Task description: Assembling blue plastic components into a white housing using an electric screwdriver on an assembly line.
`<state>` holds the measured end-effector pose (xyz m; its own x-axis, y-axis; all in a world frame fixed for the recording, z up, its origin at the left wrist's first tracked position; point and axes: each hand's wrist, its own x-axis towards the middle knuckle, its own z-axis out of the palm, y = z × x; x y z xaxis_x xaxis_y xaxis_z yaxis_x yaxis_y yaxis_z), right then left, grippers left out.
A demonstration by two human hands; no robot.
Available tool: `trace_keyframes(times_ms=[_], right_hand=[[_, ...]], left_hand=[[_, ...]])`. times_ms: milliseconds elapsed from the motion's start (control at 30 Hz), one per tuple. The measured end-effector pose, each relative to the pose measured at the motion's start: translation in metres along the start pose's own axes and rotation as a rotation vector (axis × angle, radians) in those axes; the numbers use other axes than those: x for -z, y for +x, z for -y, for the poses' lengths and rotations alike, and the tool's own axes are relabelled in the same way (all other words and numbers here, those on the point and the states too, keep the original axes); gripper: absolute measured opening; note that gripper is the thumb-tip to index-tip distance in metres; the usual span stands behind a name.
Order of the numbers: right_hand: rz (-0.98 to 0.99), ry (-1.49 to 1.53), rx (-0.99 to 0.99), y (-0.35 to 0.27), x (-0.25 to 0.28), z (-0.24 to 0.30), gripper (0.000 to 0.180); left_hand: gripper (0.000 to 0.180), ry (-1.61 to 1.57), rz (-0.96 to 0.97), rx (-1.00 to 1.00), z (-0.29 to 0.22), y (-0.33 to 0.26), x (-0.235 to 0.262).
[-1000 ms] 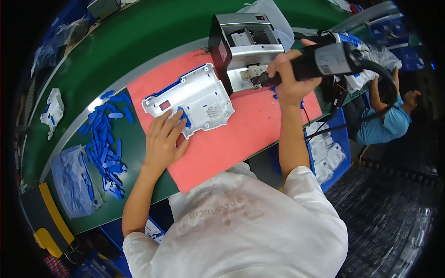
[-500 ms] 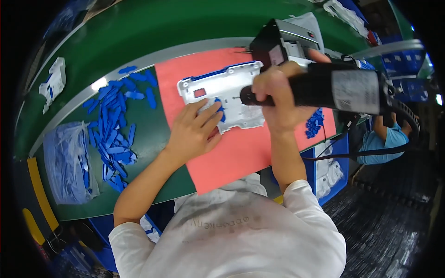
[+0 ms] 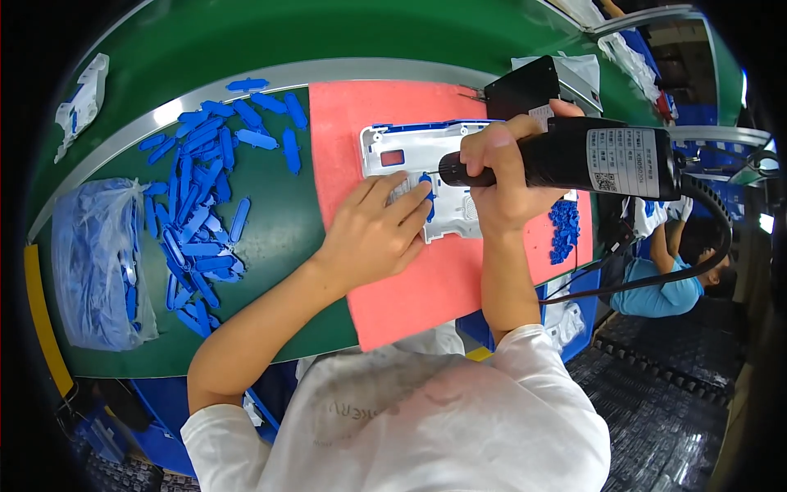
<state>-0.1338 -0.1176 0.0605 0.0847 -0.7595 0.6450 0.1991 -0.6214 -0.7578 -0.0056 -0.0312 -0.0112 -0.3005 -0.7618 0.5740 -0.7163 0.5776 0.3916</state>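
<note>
A white plastic panel (image 3: 410,152) with a small red window lies on a pink mat (image 3: 426,287). My left hand (image 3: 373,234) presses flat on the panel's near edge, fingertips beside a small blue clip (image 3: 428,197) seated in it. My right hand (image 3: 496,176) grips a black electric screwdriver (image 3: 590,160), its tip pointing left at the blue clip on the panel. A black cable runs from the screwdriver's rear off to the right.
Several loose blue clips (image 3: 201,205) lie spread on the green bench, next to a clear plastic bag (image 3: 98,262) of more. A black box (image 3: 533,86) stands behind the panel. A small heap of blue parts (image 3: 564,225) lies on the mat's right edge. Another person (image 3: 664,279) sits at right.
The view has shifted, so the panel and mat now sit more central. My right hand has brought the screwdriver's tip down to the blue clip. My left hand stays on the panel.
</note>
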Motion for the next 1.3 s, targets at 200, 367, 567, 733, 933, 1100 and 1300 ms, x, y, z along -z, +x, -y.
trace_keyframes(times_ms=[200, 367, 567, 733, 933, 1100, 1300], right_hand=[[0.022, -0.017, -0.035, 0.0, 0.002, -0.004, 0.055], [0.129, -0.163, 0.086, -0.004, 0.005, -0.013, 0.052], [-0.008, -0.083, -0.015, -0.008, 0.002, -0.013, 0.044], [0.091, -0.127, 0.048, -0.003, 0.003, -0.009, 0.058], [0.282, -0.104, 0.057, 0.003, 0.015, -0.013, 0.071], [0.139, 0.063, -0.026, -0.004, 0.007, -0.018, 0.048], [0.119, 0.157, -0.056, -0.007, 0.005, -0.014, 0.045]], left_hand=[[0.031, 0.015, 0.005, -0.01, 0.0, 0.002, 0.0], [0.03, 0.001, -0.003, -0.003, -0.001, 0.003, 0.001], [0.03, -0.021, 0.002, 0.006, -0.001, 0.002, 0.0], [0.03, -0.023, -0.001, 0.003, -0.002, 0.001, -0.001], [0.037, -0.031, -0.026, 0.012, 0.0, 0.001, -0.002], [0.029, -0.029, -0.005, 0.019, 0.002, 0.0, -0.002], [0.029, -0.03, -0.008, 0.005, -0.001, 0.003, -0.001]])
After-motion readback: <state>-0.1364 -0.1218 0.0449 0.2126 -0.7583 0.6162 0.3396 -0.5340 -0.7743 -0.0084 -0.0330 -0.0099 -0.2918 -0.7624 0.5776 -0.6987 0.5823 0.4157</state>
